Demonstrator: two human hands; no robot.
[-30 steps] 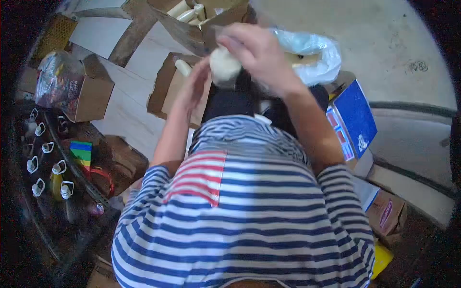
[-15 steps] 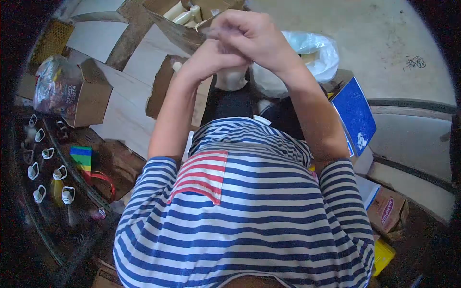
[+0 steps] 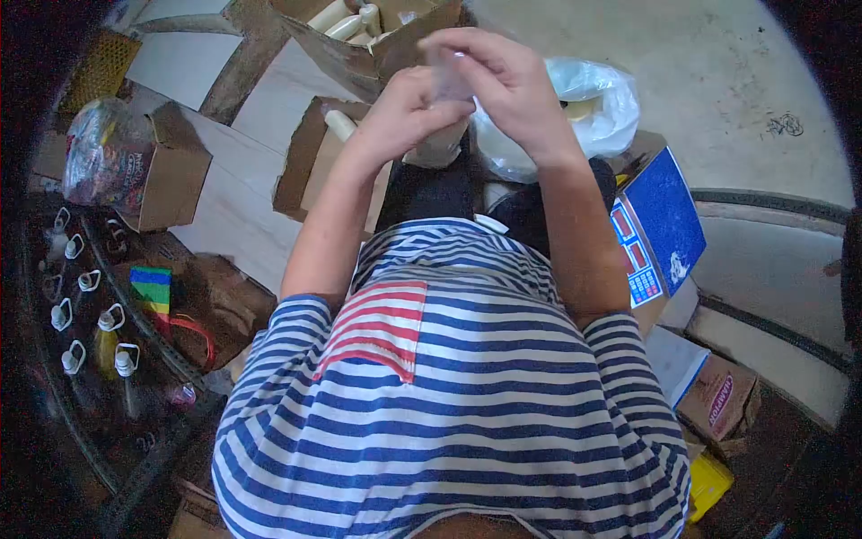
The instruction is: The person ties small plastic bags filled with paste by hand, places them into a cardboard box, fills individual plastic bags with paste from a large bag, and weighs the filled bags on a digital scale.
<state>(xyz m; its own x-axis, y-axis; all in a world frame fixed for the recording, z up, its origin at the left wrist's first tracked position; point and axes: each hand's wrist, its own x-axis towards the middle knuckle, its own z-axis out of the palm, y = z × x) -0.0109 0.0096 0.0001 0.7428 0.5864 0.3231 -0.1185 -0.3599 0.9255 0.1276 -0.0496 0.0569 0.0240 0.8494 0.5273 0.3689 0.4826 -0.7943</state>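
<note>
My left hand [image 3: 409,115] is closed round the gathered neck of a clear plastic bag [image 3: 435,151], whose pale contents hang just below it over my dark-clad lap. Close beside it on the right, my right hand [image 3: 507,85] pinches the twisted top of the same bag [image 3: 452,81]; its fingertips are partly blurred. A low open carton [image 3: 301,171] to the left holds a pale wrapped roll [image 3: 340,125]. Several similar pale rolls [image 3: 346,25] lie in a larger cardboard box [image 3: 346,63] at the top.
A white plastic sack [image 3: 615,112] stands right of my hands. Further right is a blue scale [image 3: 660,225] with a keypad. At the left are a carton [image 3: 180,175] with a shiny filled bag [image 3: 99,153] and several capped bottles [image 3: 108,346].
My right hand has moved slightly down and right, drawing apart from my left hand. Earlier the pale bundle was higher between both hands; now it hangs beneath my left hand.
</note>
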